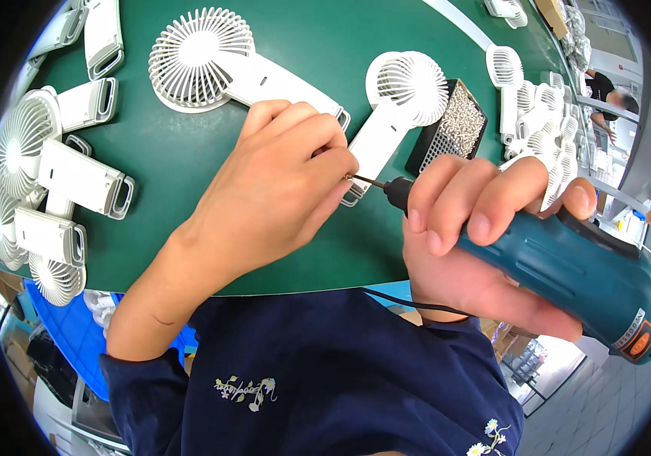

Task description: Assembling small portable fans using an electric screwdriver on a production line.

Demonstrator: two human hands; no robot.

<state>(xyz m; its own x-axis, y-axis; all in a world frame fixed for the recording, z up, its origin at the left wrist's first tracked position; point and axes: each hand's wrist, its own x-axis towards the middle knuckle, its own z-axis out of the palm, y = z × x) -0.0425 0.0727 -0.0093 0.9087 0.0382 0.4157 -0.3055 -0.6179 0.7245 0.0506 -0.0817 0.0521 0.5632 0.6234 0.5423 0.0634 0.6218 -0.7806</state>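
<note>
My right hand (485, 235) is wrapped round a teal electric screwdriver (569, 266), whose thin bit (367, 181) points left. Thumb and forefinger of my left hand (280, 175) pinch together at the bit's tip, on a tiny metallic piece that looks like a screw (350, 177), mostly hidden by the fingers. Beyond the two hands, a white handheld fan (382, 137) lies with its handle toward me, passing behind the bit. Another white fan (265, 80) lies farther left, its handle end near my left knuckles.
A black box (455, 121) full of small metal pieces sits beside the nearer fan. Several white fans (82, 178) are piled at the left of the green table (181, 182); more white fan parts (542, 114) are heaped at the right. A blue bin (74, 334) stands below the table's left edge.
</note>
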